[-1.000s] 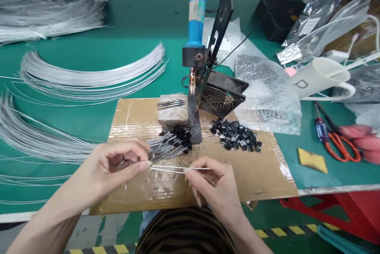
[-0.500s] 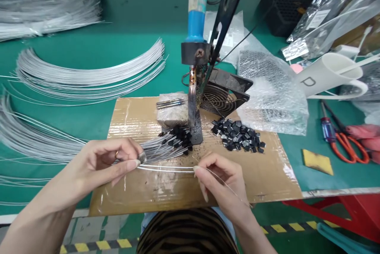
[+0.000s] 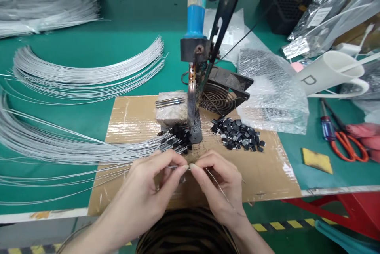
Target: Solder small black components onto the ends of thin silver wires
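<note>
My left hand [image 3: 160, 178] is closed in a pinch on thin white wires [image 3: 118, 169], which trail off to the left. A small dark greyish bit shows under its fingertips, too hidden to name. Fingertip to fingertip with it, my right hand [image 3: 218, 178] pinches the wire ends, and a thin strand of solder wire [image 3: 218, 184] runs back through its fingers over the wrist. Just beyond both hands lies a bundle of wires [image 3: 89, 147] with black connectors [image 3: 179, 137] on their ends. A soldering iron [image 3: 192, 83] with a blue handle points down behind them.
Loose black connectors [image 3: 239, 134] are heaped on the cardboard sheet [image 3: 270, 174]. A fan [image 3: 224, 91] and bubble wrap [image 3: 273, 87] stand behind. On the right are a mug [image 3: 329, 71], orange-handled scissors [image 3: 347, 151] and a yellow sponge [image 3: 317, 161]. More wire bundles [image 3: 89, 73] lie left.
My left hand has slid right along the white wires until its fingertips meet my right hand's. The wire stretch between the hands has closed up. My right hand has barely moved.
</note>
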A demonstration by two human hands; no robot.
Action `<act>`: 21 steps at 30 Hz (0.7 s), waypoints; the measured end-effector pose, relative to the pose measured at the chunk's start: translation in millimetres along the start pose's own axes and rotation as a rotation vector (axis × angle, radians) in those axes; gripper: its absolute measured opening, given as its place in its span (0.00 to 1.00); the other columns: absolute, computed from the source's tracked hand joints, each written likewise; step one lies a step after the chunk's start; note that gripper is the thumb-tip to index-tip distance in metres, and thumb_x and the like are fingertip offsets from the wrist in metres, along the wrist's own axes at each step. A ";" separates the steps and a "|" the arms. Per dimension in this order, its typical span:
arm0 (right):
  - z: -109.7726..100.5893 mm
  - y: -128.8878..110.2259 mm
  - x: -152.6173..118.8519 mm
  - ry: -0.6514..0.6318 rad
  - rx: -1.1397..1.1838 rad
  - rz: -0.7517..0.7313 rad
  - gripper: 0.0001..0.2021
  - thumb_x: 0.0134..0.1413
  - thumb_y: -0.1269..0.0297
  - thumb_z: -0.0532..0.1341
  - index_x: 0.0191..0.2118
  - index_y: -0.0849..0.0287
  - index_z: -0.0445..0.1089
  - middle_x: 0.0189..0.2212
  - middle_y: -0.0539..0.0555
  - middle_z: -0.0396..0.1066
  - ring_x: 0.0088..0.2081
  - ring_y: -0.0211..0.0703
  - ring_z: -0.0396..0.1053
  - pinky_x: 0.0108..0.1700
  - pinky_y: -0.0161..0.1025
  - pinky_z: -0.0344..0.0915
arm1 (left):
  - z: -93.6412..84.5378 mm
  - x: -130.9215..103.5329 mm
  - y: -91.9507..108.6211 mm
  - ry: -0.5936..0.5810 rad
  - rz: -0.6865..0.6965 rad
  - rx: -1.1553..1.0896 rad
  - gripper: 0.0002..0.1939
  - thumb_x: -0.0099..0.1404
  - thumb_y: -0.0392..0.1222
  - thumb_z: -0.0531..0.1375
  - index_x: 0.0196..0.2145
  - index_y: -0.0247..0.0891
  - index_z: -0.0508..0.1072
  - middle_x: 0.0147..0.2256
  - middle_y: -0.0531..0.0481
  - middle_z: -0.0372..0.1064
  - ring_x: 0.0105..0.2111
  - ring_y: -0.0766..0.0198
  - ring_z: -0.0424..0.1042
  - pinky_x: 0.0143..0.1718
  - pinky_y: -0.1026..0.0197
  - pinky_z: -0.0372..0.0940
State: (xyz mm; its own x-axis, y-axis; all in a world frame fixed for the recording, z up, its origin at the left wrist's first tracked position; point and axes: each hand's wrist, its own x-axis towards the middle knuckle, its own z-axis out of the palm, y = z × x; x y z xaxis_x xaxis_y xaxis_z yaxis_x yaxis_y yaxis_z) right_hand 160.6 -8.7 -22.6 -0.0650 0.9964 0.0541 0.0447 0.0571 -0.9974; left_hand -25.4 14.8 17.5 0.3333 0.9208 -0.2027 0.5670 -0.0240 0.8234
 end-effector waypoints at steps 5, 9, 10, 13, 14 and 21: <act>-0.5 1.6 0.2 0.075 0.107 0.102 0.12 0.69 0.62 0.64 0.31 0.57 0.73 0.25 0.47 0.66 0.27 0.37 0.64 0.30 0.36 0.60 | 7.3 8.2 0.9 -0.042 -0.166 -0.256 0.15 0.72 0.54 0.60 0.30 0.44 0.73 0.23 0.55 0.61 0.22 0.64 0.56 0.22 0.62 0.52; -3.0 6.7 2.6 0.299 0.361 0.222 0.13 0.68 0.59 0.66 0.31 0.56 0.72 0.21 0.44 0.64 0.19 0.32 0.60 0.22 0.32 0.58 | 6.9 10.2 -4.0 0.045 -0.183 -0.312 0.14 0.69 0.54 0.62 0.31 0.44 0.75 0.23 0.54 0.61 0.21 0.65 0.57 0.21 0.64 0.51; -4.1 7.9 3.1 0.322 0.425 0.224 0.12 0.69 0.58 0.65 0.33 0.56 0.74 0.22 0.45 0.67 0.19 0.33 0.62 0.22 0.32 0.60 | 6.6 10.4 -5.3 0.062 -0.178 -0.318 0.14 0.69 0.55 0.63 0.30 0.44 0.75 0.22 0.54 0.62 0.21 0.65 0.58 0.21 0.64 0.52; -5.1 8.8 3.1 0.247 0.594 0.218 0.21 0.73 0.47 0.56 0.41 0.57 0.81 0.31 0.53 0.76 0.28 0.41 0.74 0.27 0.37 0.74 | 5.5 11.2 -8.1 0.085 -0.166 -0.325 0.14 0.67 0.55 0.64 0.30 0.44 0.77 0.22 0.53 0.64 0.21 0.64 0.60 0.21 0.64 0.55; -4.1 8.4 2.6 0.214 0.626 0.228 0.26 0.74 0.45 0.52 0.44 0.58 0.82 0.32 0.56 0.78 0.30 0.43 0.76 0.29 0.39 0.76 | 5.3 11.5 -8.5 0.090 -0.164 -0.326 0.14 0.67 0.55 0.64 0.30 0.44 0.77 0.22 0.53 0.64 0.21 0.65 0.60 0.21 0.64 0.55; 8.3 1.6 0.3 0.124 0.505 0.291 0.11 0.69 0.56 0.65 0.43 0.55 0.84 0.31 0.52 0.78 0.25 0.36 0.75 0.30 0.33 0.75 | 5.2 11.3 -5.7 0.119 -0.160 -0.352 0.10 0.67 0.52 0.66 0.31 0.45 0.80 0.22 0.53 0.70 0.21 0.64 0.65 0.21 0.64 0.57</act>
State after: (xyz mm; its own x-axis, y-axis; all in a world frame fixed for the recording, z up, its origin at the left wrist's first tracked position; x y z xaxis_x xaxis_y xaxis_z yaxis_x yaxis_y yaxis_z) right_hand 152.4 -8.9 -24.6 -0.0033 0.9682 -0.2500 -0.4388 -0.2260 -0.8697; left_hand -20.9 23.3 7.8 0.1602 0.9413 -0.2971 0.3053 0.2390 0.9218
